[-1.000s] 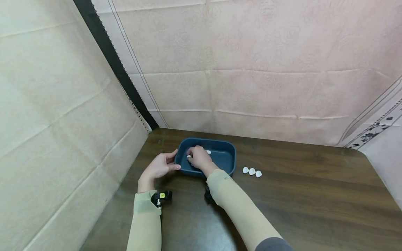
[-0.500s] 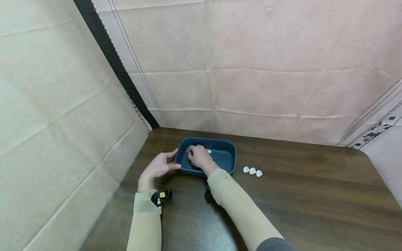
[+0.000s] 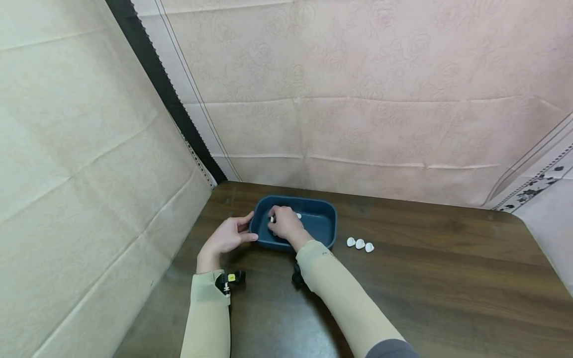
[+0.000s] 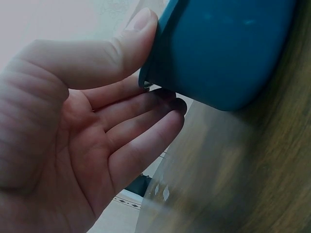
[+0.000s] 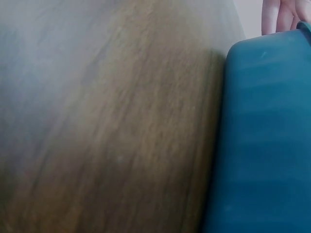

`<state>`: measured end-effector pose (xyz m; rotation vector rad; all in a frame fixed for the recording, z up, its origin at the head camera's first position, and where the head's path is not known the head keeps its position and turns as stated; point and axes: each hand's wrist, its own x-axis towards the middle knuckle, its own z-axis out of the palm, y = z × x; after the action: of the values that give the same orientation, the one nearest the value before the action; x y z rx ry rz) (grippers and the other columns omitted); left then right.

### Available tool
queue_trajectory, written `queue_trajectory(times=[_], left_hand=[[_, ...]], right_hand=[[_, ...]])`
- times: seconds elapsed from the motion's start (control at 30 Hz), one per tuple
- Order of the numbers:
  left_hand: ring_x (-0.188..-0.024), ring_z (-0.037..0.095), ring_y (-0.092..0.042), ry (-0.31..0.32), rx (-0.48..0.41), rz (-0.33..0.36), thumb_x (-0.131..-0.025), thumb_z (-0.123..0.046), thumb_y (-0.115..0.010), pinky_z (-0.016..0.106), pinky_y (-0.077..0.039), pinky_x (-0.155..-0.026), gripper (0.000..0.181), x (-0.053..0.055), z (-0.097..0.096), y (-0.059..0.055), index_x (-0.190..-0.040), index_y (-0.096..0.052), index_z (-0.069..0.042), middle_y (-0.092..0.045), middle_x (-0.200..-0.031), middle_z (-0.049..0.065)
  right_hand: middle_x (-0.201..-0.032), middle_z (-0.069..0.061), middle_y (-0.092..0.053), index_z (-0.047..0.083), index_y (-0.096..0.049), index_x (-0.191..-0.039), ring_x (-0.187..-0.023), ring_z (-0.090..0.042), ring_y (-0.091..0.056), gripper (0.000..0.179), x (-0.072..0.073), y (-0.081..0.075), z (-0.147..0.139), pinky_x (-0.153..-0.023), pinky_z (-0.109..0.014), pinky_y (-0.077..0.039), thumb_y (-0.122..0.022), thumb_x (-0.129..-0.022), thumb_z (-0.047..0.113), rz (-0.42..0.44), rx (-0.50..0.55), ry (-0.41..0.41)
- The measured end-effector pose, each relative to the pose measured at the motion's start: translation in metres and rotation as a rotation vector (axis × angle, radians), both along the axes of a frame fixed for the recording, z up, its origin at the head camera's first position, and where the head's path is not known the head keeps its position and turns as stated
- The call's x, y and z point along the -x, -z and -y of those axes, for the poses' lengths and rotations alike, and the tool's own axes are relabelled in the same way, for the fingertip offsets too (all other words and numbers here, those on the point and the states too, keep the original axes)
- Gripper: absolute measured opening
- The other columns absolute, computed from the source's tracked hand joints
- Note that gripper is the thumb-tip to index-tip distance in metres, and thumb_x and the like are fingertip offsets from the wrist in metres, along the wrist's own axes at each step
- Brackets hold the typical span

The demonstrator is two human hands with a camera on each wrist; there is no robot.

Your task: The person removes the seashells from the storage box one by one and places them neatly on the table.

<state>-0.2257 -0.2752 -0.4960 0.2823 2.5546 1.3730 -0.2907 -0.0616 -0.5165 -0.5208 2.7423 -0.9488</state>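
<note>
Clasped the left end of the blue tray (image 3: 320,227) with the left hand (image 3: 225,237), thumbing the rim and bending the other fingers slightly behind it. Reached inside the tray with the right hand (image 3: 285,223), almost closed, pinching a small white piece (image 3: 272,219) toward that same end! Had a second white piece (image 3: 299,216) just beside the knuckles, inside the tray. Showed three more white pieces (image 3: 360,243) in a row on the dark wooden surface (image 3: 438,268), just right of the tray. Wore pale sleeves (image 3: 208,318) on both arms.
</note>
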Motion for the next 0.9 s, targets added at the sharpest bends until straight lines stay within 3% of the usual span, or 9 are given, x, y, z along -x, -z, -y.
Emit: queue_trajectory(times=[0.2,0.43,0.63,0.83,0.9], left_hand=[[-0.137,0.032,-0.061,-0.015,0.007,0.006,-0.1,-0.017,-0.078,0.052,-0.048,-0.113,0.073,0.001,-0.001,0.0,-0.164,-0.043,-0.009,-0.051,-0.161,0.014],[-0.137,0.032,-0.061,-0.009,0.005,0.006,-0.101,-0.018,-0.078,0.053,-0.048,-0.113,0.072,0.001,0.0,0.001,-0.164,-0.043,-0.007,-0.051,-0.161,0.013],[-0.138,0.031,-0.06,0.0,0.003,0.004,-0.101,-0.018,-0.078,0.051,-0.048,-0.112,0.073,0.003,0.0,0.002,-0.164,-0.043,-0.008,-0.049,-0.163,0.011],[-0.139,0.031,-0.059,-0.002,-0.008,0.01,-0.1,-0.017,-0.078,0.05,-0.048,-0.113,0.073,0.002,-0.001,0.001,-0.164,-0.043,-0.008,-0.048,-0.163,0.011],[-0.139,0.032,-0.059,-0.005,-0.009,0.013,-0.1,-0.017,-0.078,0.051,-0.048,-0.113,0.073,0.001,-0.001,0.0,-0.164,-0.043,-0.007,-0.049,-0.162,0.013]], right_hand=[[-0.1,-0.002,-0.071,0.01,-0.071,-0.123,-0.077,-0.014,-0.069,0.024,-0.002,-0.004,-0.005,-0.083,-0.037,-0.062,-0.075,-0.102,0.022,0.022,0.084,0.031],[-0.104,0.0,-0.072,0.013,-0.073,-0.12,-0.086,-0.016,-0.067,0.024,-0.003,-0.007,-0.009,-0.088,-0.038,-0.061,-0.076,-0.1,0.026,-0.032,0.138,0.052],[-0.112,0.0,-0.076,0.013,-0.073,-0.131,-0.093,-0.014,-0.068,0.035,-0.005,-0.01,-0.016,-0.091,-0.038,-0.061,-0.076,-0.1,0.03,-0.062,0.158,0.049],[-0.109,-0.001,-0.077,0.01,-0.076,-0.128,-0.082,-0.014,-0.071,0.031,-0.009,-0.018,-0.033,-0.074,-0.032,-0.064,-0.076,-0.102,0.027,-0.089,0.257,0.03],[-0.108,0.0,-0.077,0.01,-0.077,-0.128,-0.084,-0.013,-0.071,0.031,-0.011,-0.02,-0.042,-0.074,-0.029,-0.064,-0.076,-0.102,0.027,-0.115,0.286,0.025]])
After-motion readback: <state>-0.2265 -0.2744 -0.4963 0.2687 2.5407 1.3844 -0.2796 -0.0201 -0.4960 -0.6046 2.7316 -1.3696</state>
